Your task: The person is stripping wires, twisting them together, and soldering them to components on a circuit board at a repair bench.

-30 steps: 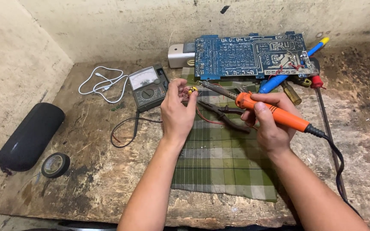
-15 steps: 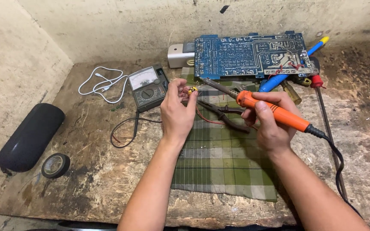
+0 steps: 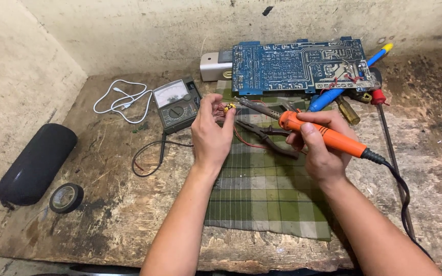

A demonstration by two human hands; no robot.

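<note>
Left hand [image 3: 212,134] pinching small yellow part [image 3: 228,107] over checked cloth [image 3: 262,194], near meter [image 3: 176,104]. Right hand [image 3: 319,148] wrapped around orange soldering iron [image 3: 323,135], tip beside part. Best kept steady: wrists braced, tip touched briefly, fingertips clear.

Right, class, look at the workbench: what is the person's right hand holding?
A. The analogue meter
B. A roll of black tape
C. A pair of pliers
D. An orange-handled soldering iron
D: the right hand grips the orange-handled soldering iron, its tip pointing toward the small yellow part pinched in the left hand; the pliers lie on the checked cloth, and the tape roll and meter sit untouched.
</note>
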